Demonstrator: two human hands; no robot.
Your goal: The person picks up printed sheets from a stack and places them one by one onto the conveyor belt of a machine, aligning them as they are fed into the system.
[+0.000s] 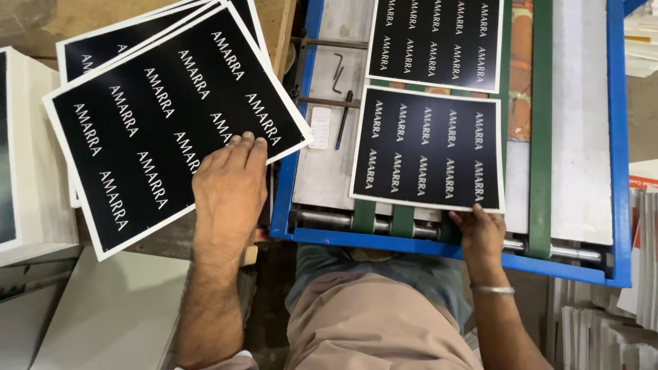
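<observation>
Here, your left hand (229, 185) lies flat, fingers spread, on the top printed sheet (171, 123) of the fanned stack. Your right hand (481, 231) pinches the near edge of the printed sheet on the feeder (428, 149). Thin, light, likely slick card; lift by edges. The blue frame (620, 137) bounds the bed; bare belt (581, 123) to the right.

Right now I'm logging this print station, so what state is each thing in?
Left hand: flat, fingers pressing on the top sheet, not gripping.
Fanned stack of black printed sheets with white borders: lying skewed on the left.
Right hand: fingers touching the near sheet's bottom edge.
Near black printed sheet: flat on the blue-framed feed table.
Far black printed sheet: flat, further along.
</observation>
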